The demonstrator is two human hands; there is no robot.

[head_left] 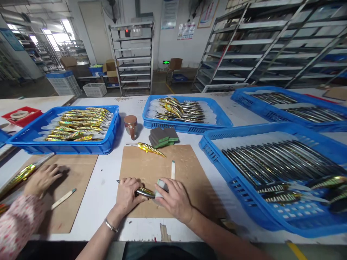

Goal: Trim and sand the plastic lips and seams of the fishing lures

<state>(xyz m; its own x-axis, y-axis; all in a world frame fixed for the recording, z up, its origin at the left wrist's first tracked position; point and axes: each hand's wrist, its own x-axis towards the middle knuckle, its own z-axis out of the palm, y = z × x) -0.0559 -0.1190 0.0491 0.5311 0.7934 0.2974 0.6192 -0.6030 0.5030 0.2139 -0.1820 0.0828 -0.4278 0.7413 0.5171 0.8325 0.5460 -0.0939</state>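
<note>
My left hand (128, 194) is closed around a dark and gold fishing lure (146, 192), low over a cardboard sheet (192, 166). A grey sanding block (162, 186) with a green edge is gripped in my right hand (176, 202), at the lure's right end. Fingers partly cover both things. Beyond my hands, a gold striped lure (151, 148) lies on the sheet's far side. A pale flat stick (173, 169) with a dark green tip lies just above my right hand. Dark sanding blocks (162, 138) with green sides are piled at the sheet's far edge.
Blue trays of lures stand at the left (108, 146), back centre (187, 127), right (230, 187) and far right (252, 104). A brown-lidded jar (131, 126) sits between two trays. At left, a co-worker's hand (42, 178) rests over another cardboard sheet (81, 180).
</note>
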